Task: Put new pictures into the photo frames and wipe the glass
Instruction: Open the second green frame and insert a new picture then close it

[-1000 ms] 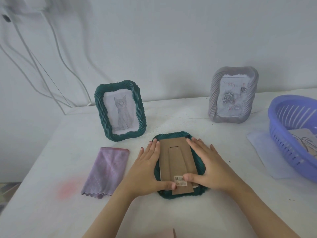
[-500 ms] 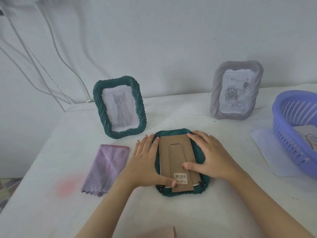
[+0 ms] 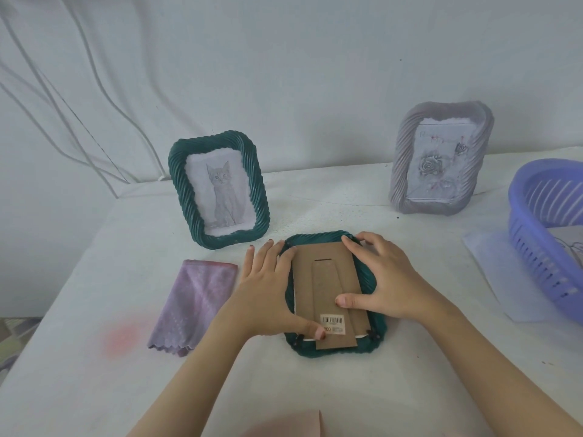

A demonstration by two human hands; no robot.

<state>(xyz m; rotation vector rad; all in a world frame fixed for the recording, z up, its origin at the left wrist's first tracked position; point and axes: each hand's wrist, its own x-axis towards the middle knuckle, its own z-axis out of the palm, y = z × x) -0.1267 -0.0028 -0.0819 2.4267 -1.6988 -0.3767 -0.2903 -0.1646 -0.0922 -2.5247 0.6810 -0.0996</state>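
A dark green photo frame lies face down on the white table, its brown cardboard backing with a barcode sticker facing up. My left hand grips the frame's left side, thumb on the backing near the sticker. My right hand grips the right side, thumb pressed on the backing. A second green frame with a cat picture stands behind to the left. A grey frame with a rose picture stands at the back right. A folded purple cloth lies left of my hands.
A purple plastic basket with paper inside sits at the right edge, a white sheet beneath it. White cables hang down the wall at the left. A pink patch marks the table's left front.
Both hands have slid a little up the face-down frame's sides, with fingers curling over its top corners. The view has tilted, so everything sits slightly lower in the picture.
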